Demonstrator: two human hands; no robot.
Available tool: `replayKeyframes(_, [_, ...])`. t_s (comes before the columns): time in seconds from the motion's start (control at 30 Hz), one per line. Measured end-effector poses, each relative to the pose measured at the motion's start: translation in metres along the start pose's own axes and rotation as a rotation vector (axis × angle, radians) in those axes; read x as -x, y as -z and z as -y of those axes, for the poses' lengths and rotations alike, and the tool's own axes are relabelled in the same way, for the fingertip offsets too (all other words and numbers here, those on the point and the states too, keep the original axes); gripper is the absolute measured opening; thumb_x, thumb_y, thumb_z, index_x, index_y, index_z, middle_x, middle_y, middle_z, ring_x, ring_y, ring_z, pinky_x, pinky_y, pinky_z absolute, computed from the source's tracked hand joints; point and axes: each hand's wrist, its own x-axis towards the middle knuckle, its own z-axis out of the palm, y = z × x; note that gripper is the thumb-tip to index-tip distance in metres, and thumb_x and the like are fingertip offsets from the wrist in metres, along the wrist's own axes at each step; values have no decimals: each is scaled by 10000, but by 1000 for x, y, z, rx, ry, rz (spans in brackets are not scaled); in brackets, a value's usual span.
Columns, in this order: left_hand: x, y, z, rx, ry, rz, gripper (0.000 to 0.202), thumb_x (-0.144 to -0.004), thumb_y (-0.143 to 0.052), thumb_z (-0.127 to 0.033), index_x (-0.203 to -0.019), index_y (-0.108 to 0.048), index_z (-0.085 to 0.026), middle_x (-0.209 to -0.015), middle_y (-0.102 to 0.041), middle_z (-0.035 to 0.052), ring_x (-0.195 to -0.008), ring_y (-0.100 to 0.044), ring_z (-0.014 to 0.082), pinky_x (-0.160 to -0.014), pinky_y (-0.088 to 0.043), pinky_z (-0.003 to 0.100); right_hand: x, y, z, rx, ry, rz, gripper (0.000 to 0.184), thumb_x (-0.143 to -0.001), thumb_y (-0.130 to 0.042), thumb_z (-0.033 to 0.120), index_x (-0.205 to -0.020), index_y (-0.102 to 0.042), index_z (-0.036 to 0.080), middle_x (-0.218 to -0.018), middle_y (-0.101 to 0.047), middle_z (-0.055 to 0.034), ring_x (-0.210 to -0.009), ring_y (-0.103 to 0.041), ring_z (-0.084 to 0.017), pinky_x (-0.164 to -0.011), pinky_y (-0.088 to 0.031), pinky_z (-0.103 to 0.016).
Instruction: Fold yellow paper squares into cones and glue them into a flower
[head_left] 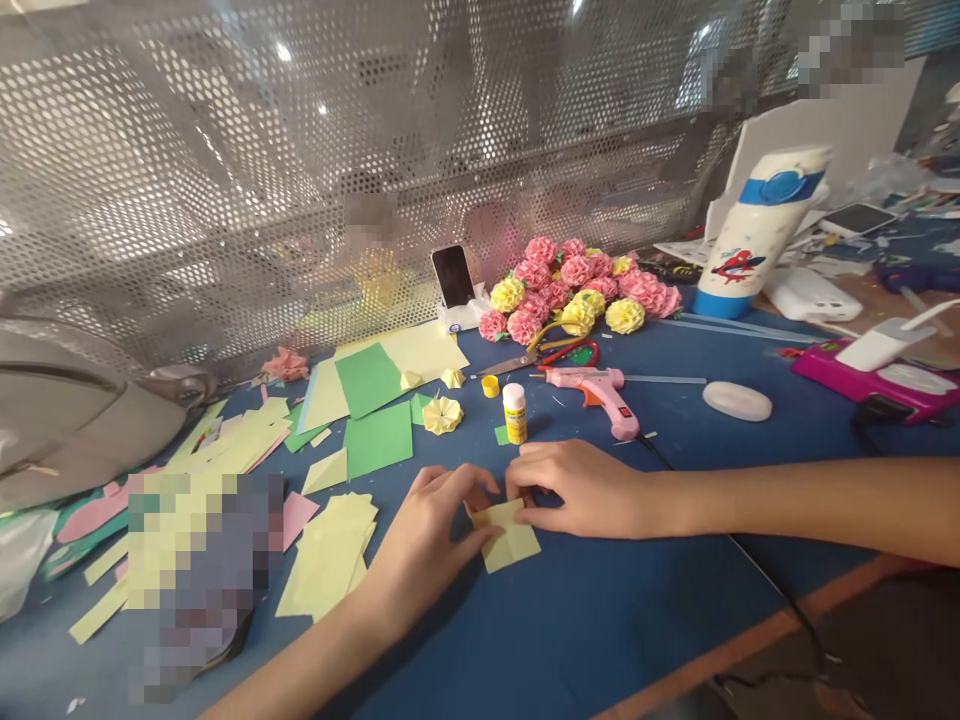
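A small square of pale yellow paper (pixel 511 548) with faint creases lies between my hands at the table's near middle. My left hand (pixel 442 515) pinches its left edge between thumb and fingers. From the other side, my right hand (pixel 574 490) grips its upper right edge, fingers curled over it. Just beyond my hands stands a small yellow glue bottle (pixel 515 415) with a white top, and its yellow cap (pixel 490 386) sits behind it. A folded yellow paper flower (pixel 443 414) rests to the left of the bottle.
Stacked yellow sheets (pixel 326 555) and green paper (pixel 379 440) lie left. A pink glue gun (pixel 596 390), scissors (pixel 517 362) and a white oval object (pixel 737 401) are beyond my right hand. Pink and yellow paper flowers (pixel 574 285) are heaped behind, near a bottle (pixel 761 235) and power strip (pixel 870 385).
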Motion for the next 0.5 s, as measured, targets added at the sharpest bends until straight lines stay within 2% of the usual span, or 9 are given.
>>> replayKeyframes(0.1, [9, -2, 4, -39, -109, -32, 40, -931, -600, -182, -935, -598, -222, -863, -681, -12, -814, -596, 165, -803, -455, 313, 6, -4, -10, 109, 243, -54, 87, -941, -620, 238, -880, -632, 176, -858, -667, -10, -833, -581, -156, -724, -419, -264])
replayKeyframes(0.2, [18, 0, 5, -45, -216, 11, 193, -1014, -449, -146, -983, -630, -205, -932, -705, 7, -848, -615, 148, -898, -409, 336, 10, -4, -13, 214, 457, -143, 215, -1022, -436, 146, -1005, -651, 160, -1007, -706, -38, -910, -596, -150, -772, -448, -281])
replayKeyframes(0.27, [24, 0, 6, -61, -336, -36, 293, -1046, -360, -146, -1052, -651, -178, -1017, -725, 35, -924, -632, 161, -941, -387, 348, 12, -2, -12, 254, 542, -172, 254, -1027, -411, 118, -1045, -662, 151, -1060, -719, -28, -973, -614, -150, -770, -462, -285])
replayKeyframes(0.33, [30, 0, 8, -135, -414, -118, 330, -1056, -344, -159, -1090, -672, -156, -1073, -741, 42, -982, -642, 177, -1000, -358, 365, 13, 0, -10, 269, 572, -193, 272, -1031, -407, 128, -1035, -678, 146, -1066, -733, -20, -985, -632, -145, -736, -479, -285])
replayKeyframes(0.5, [41, 0, 9, -304, -419, -105, 390, -1065, -327, -143, -1086, -714, -187, -1149, -745, -16, -1064, -656, 146, -1107, -313, 346, 15, 2, -7, 216, 542, -105, 384, -1049, -317, 150, -1088, -698, 130, -1073, -748, -37, -979, -656, -138, -748, -527, -292])
